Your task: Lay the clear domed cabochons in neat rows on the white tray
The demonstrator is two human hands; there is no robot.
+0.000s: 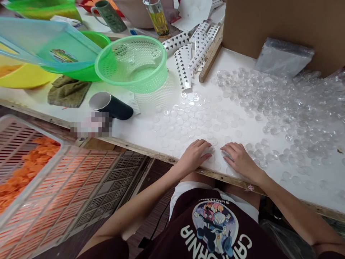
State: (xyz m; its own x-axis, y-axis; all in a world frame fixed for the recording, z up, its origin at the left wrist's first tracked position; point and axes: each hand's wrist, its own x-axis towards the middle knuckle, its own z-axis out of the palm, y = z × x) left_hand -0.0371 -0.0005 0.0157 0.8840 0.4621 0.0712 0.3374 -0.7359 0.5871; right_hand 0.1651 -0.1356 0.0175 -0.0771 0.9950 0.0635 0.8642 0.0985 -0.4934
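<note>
My left hand [194, 155] and my right hand [238, 158] lie side by side, palms down, at the near edge of the white table [140, 122]. Their fingers are stretched forward and rest on small clear glass domes [188, 118] laid flat in front of them. Neither hand grips anything. A much larger loose heap of clear glass domes [291, 104] spreads over the right half of the table, beyond my right hand.
A green mesh basket [133, 63], a dark tube [111, 105], a folded rag [67, 91], printed paper strips [188, 54] and coloured bowls stand at the back left. A cardboard wall [283, 25] and plastic bag [283, 55] close the back right. Crates [61, 194] holding orange pieces sit below left.
</note>
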